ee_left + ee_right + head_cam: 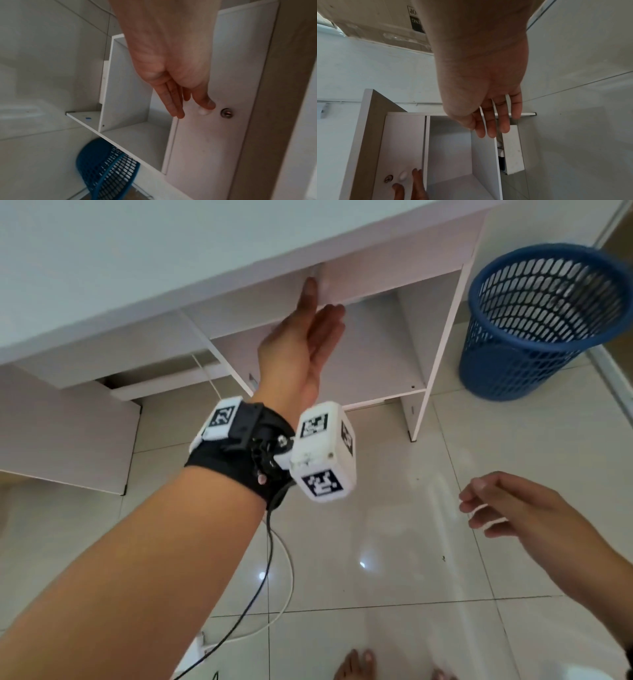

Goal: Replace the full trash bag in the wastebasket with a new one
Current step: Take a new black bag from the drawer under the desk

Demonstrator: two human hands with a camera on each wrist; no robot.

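Head view: left hand reaches drawer knob.

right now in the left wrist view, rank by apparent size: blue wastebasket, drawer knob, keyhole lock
1. blue wastebasket, largest though partly hidden behind the shelf panel
2. drawer knob
3. keyhole lock, close to the knob in size, so this ranking is unsure

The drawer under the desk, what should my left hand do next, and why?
Probably close the left hand on the white knob and pull the drawer open. Its fingers are straight beside the knob, and the blue basket has no bag.
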